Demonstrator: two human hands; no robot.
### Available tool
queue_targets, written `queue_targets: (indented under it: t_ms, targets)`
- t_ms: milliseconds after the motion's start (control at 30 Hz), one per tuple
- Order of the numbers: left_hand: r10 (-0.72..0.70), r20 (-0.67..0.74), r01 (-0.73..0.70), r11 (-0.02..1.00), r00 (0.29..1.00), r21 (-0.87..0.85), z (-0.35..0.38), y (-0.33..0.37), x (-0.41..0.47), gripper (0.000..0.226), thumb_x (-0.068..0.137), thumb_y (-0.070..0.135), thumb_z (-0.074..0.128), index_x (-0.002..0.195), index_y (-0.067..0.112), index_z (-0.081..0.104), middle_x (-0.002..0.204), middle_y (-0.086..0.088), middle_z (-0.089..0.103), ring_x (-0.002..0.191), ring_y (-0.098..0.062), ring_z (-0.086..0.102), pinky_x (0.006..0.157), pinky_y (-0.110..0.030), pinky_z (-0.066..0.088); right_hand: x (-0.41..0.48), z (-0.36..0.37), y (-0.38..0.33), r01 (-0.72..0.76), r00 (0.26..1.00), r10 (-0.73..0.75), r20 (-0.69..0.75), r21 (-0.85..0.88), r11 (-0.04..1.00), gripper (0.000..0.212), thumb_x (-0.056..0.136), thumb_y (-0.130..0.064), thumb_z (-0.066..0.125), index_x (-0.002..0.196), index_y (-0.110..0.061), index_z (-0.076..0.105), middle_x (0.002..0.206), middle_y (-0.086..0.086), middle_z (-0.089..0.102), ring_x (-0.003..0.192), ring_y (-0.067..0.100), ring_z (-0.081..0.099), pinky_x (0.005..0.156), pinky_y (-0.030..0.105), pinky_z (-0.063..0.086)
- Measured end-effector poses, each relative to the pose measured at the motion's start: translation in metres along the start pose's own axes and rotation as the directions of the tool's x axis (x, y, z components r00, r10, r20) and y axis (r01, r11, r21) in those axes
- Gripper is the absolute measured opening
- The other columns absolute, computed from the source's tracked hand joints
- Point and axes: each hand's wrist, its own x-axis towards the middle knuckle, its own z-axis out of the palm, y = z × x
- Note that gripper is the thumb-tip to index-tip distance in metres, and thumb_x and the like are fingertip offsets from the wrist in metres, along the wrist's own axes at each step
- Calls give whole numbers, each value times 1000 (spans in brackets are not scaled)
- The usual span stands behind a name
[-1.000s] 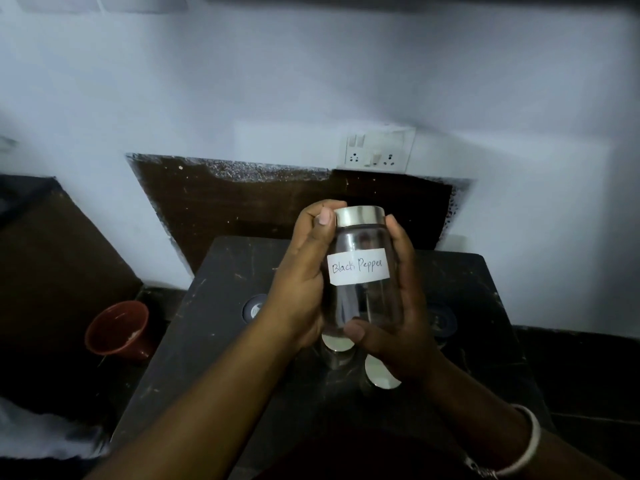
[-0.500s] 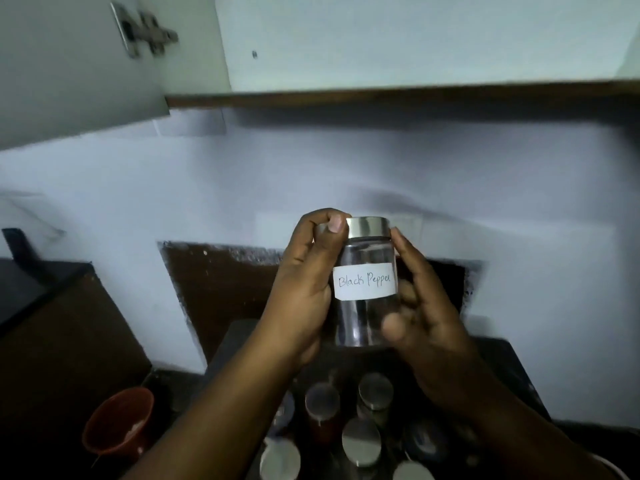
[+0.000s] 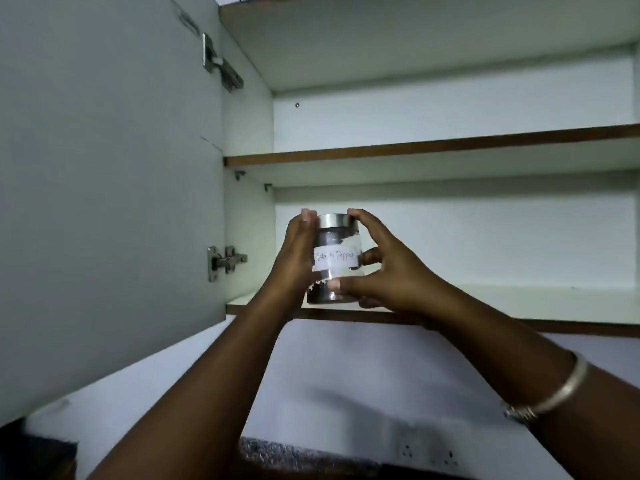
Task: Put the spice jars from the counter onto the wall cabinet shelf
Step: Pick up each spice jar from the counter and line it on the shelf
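Glass spice jar point(image 3: 334, 261) with a silver metal lid point(image 3: 337, 221) sits between two bare hands, raised in front of an open white wall cabinet; a white handwritten label point(image 3: 335, 259) on its front reads "Black Pepper", and dark contents show through the glass low down. Left hand point(image 3: 294, 258) grips the jar's left side, its fingers point(image 3: 308, 216) curled up to the lid's rim; right hand point(image 3: 388, 271) grips the right side, one finger curved over the lid and the thumb pressed across the glass under the label. Both hands wrap the jar rather than lying flat against it. Directly beneath the fingers, the jar's base is level with the front edge of the lower shelf point(image 3: 519, 299), near the shelf's left end; whether it touches the shelf cannot be told. Above the fingers runs an upper shelf point(image 3: 450, 145) with a brown front edge. Left of the fingers, the cabinet door point(image 3: 104, 185) stands swung open; a metal hinge point(image 3: 225, 263) is level with the jar, and another sits higher. Below the fingers, on the right wrist, is a silver bangle point(image 3: 561, 389); lower again, a pale wall point(image 3: 346, 368) carries a socket plate point(image 3: 429, 455).
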Motion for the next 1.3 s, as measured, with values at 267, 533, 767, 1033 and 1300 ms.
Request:
queue_targets:
  t_ms: [267,533,767,1033,1300]
  targets:
    - [-74,-20,35,209,997,977,-76,-114,57,37,105,36,39,130,24,63,124,-6,72,113,-32,66,95,-41,52,139,41,55,-140,989,146,15,-198,970,103,75,-21,86,148,-44,17,117,5,54,85,25,61,58,36,58]
    - [-8,98,-97,55,995,994,-87,-140,76,33,100,39,43,114,28,71,112,0,74,102,-27,68,74,-32,44,228,124,120,-148,987,160,25,-272,951,113,79,-14,85,158,-30,7,128,12,55,96,26,58,59,28,49]
    - [166,110,-126,91,980,988,-91,-151,79,37,98,47,39,107,31,71,104,3,74,97,-23,69,69,-30,37,284,160,153,-129,979,174,108,-333,934,114,83,-17,81,161,-27,-1,136,13,53,105,30,59,82,35,49]
    - [160,98,-116,109,982,987,-88,-148,77,35,99,43,40,104,27,71,103,1,73,96,-26,68,68,-31,37,297,170,170,-86,976,175,132,-504,860,121,78,-28,88,159,-19,-1,141,21,53,122,40,59,99,43,51]
    - [137,95,-108,93,986,990,-87,-146,77,35,102,41,41,112,27,71,108,-2,74,99,-26,68,70,-31,34,285,165,166,-107,976,179,127,-436,893,138,79,-26,89,159,-34,-24,151,21,49,119,40,63,91,36,49]
